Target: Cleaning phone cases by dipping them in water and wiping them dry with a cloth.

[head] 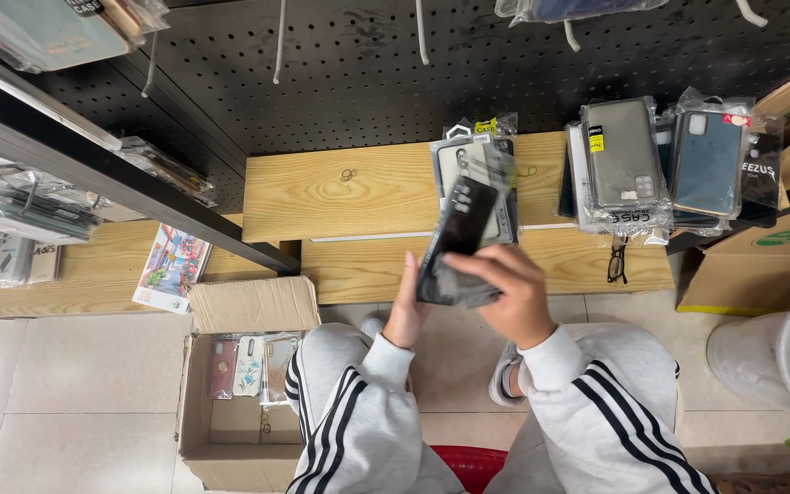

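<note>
Together gripping a dark phone case in clear wrap: left hand flat against its near-left edge, right hand curled round its near end.

Grey sweatshirt sleeves with ribbed cuffs; grey track pants, black triple side stripes; pale sneakers.

A black wall full of little holes stands at the back, with thin metal hooks hanging from it. Below it are light wooden steps (two of them). The floor has big pale tiles. The light is bright and even.
</note>
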